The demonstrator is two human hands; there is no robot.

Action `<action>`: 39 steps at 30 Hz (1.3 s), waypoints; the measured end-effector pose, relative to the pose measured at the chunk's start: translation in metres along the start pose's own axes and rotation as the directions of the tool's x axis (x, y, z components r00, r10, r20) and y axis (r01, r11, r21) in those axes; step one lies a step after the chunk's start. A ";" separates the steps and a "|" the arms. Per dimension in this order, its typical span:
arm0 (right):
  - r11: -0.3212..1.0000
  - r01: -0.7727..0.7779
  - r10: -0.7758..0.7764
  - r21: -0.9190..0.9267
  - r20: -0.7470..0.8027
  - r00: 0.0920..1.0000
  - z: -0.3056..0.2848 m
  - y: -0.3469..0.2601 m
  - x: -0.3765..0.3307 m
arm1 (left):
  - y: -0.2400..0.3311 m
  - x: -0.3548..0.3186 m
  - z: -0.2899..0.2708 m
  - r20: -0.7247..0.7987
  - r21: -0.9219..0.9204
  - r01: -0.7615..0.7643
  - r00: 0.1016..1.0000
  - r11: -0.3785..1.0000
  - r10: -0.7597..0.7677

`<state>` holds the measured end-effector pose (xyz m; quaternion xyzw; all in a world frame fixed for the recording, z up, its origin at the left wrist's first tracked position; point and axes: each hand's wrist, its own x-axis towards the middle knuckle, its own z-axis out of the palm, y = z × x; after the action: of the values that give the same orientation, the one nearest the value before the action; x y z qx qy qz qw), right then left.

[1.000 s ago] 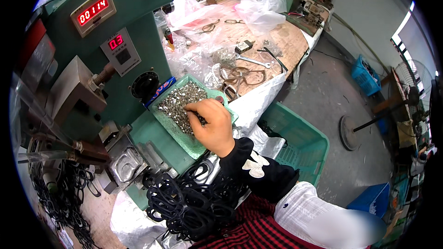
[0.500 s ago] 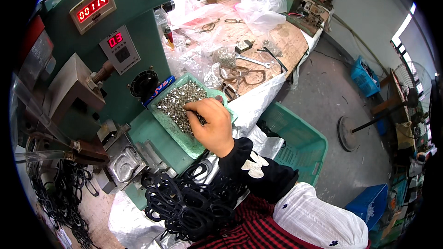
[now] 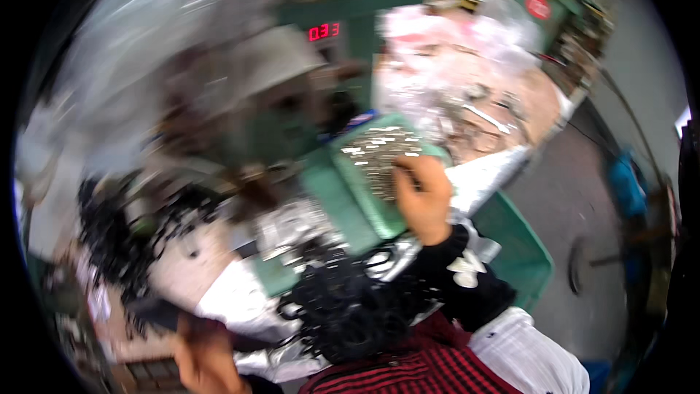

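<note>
Black sleeve (image 3: 467, 277) with white marks (perhaps printed), white cuff cover, red-black striped garment (image 3: 430, 368).

A grey concrete floor (image 3: 576, 197) fills the right of the frame. A tall green metal machine cabinet with red lit displays (image 3: 379, 0) rises at top centre. Daylight from a bright window (image 3: 686, 120) shows at the far right edge. The whole picture is motion-blurred.

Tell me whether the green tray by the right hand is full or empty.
Partly full: small silvery metal parts cover the far half of the green tray; the right hand rests on them.
</note>
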<state>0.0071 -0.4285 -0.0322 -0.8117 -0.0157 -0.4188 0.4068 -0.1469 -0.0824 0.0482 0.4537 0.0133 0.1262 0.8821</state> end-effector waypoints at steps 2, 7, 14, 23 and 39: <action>0.996 -0.089 0.089 -0.006 0.017 0.996 -0.007 -0.001 -0.003 | -0.008 0.032 -0.019 -0.023 0.011 -0.103 0.994 0.995 0.104; 0.995 -0.097 0.096 0.004 0.089 0.991 -0.003 -0.011 -0.005 | -0.048 0.107 -0.034 -0.106 0.151 -0.213 0.967 0.965 0.230; 0.994 -0.105 0.106 -0.017 0.147 0.983 -0.002 -0.011 -0.003 | -0.093 0.155 -0.017 -0.038 -0.001 -0.123 0.992 0.992 0.123; 0.993 -0.119 0.118 -0.002 0.156 0.981 -0.001 -0.005 -0.008 | -0.114 0.177 -0.002 0.054 0.023 -0.080 0.995 0.997 0.079; 0.996 -0.077 0.082 -0.042 0.147 0.986 -0.002 -0.009 -0.004 | -0.094 0.210 0.039 -0.034 0.549 -0.404 0.864 0.732 0.502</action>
<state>-0.0003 -0.4220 -0.0285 -0.8478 -0.0059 -0.3410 0.4061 0.0819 -0.1163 0.0147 0.6524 0.0154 0.3700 0.6612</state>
